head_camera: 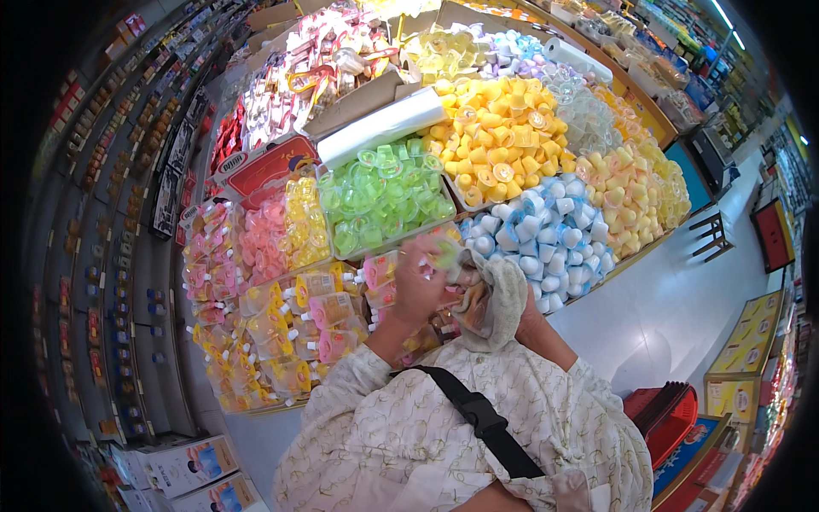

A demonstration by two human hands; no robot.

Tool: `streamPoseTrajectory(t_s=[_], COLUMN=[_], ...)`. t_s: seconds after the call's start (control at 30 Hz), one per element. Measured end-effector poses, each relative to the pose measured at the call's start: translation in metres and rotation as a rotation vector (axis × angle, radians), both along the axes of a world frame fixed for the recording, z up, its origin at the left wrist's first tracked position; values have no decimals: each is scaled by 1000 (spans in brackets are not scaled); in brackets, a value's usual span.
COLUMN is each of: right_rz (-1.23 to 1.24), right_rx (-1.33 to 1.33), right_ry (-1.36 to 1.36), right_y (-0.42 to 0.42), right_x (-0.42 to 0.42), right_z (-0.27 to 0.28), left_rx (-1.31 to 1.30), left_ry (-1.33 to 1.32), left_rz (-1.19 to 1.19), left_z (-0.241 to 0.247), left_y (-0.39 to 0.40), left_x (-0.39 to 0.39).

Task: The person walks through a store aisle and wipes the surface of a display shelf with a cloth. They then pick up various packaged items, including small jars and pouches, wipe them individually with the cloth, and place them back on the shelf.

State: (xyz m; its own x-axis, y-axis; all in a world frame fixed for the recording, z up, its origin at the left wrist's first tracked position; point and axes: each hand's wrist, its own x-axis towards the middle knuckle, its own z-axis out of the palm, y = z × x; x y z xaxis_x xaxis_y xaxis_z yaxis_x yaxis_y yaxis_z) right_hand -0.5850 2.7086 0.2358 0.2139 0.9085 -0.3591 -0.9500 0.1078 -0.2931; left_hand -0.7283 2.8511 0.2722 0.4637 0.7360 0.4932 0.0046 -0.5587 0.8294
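Note:
My left hand [419, 278], blurred, is closed round a small light-green thing [446, 255] that looks like a jelly cup. My right hand [530, 315] grips a grey terry cloth [502, 297] from its right side, and most of its fingers are hidden behind the cloth. Both hands are close together over the front of a sweets display. Beyond them are green jelly cups [384, 198] in a clear tray and a heap of blue and white jelly cups [550, 237]. Pink and yellow spouted jelly pouches [329, 310] lie below and left of my left hand.
Yellow jelly cups [502, 137] are heaped farther back, beside a roll of clear plastic bags [382, 128]. Shelves of goods [121, 256] run along the left. On the right, red shopping baskets [672, 409] and a dark stool [711, 237] are on the floor.

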Motion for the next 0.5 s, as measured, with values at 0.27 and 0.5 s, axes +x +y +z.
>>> streamPoseTrajectory(t_s=[0.27,0.5], right_rz=[82,32], right_rx=[218,194], right_ry=[-67,-12], right_y=[6,10], right_x=[8,5], right_z=[-1,4], left_rx=[173,111], left_ry=[297,550], left_rz=[493,522], left_z=[-24,-44], left_y=[112,145], left_x=[-50,-53])
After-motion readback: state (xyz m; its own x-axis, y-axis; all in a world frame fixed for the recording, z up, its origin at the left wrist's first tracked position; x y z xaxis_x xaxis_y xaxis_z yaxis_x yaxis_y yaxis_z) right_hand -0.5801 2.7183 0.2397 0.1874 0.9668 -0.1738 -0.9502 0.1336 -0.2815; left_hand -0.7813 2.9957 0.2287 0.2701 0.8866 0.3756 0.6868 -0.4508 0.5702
